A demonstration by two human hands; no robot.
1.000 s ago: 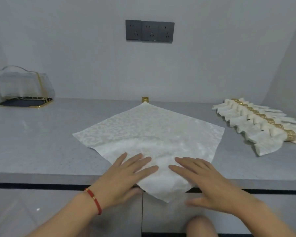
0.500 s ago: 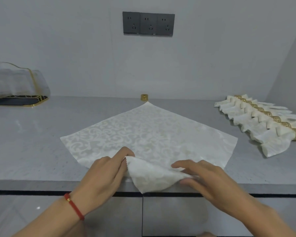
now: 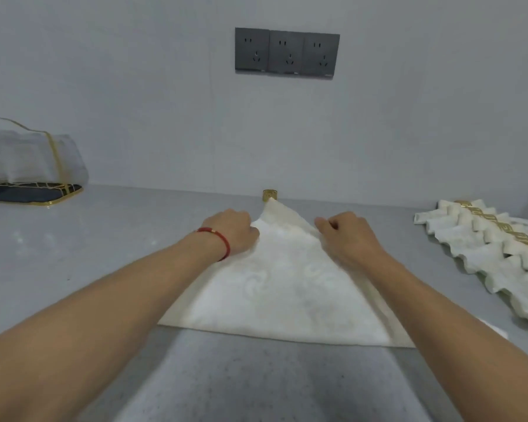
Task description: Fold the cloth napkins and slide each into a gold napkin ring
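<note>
1. Two forearms stretched forward over the grey counter (image 3: pixel 73 254), meeting near the far tip of the napkin (image 3: pixel 281 287).
2. Left hand (image 3: pixel 232 231): knuckles up, fingers curled, pinching the napkin's left edge near the tip; red bracelet (image 3: pixel 218 239) on the wrist.
3. Right hand (image 3: pixel 346 236): fingers curled under, pinching the right edge near the same tip.
4. Napkin: folded into a triangle, fold toward the near side, point away, flat on the counter between the arms.
5. Gold ring (image 3: pixel 269 194): upright just beyond the point, close to the wall, partly hidden by the tip.
6. Far right: row of finished napkins (image 3: pixel 482 248), each banded in gold.
7. Far left: clear holder (image 3: pixel 28 153) on a dark, gold-edged tray.
8. Above: three dark sockets (image 3: pixel 287 53) on the wall.
</note>
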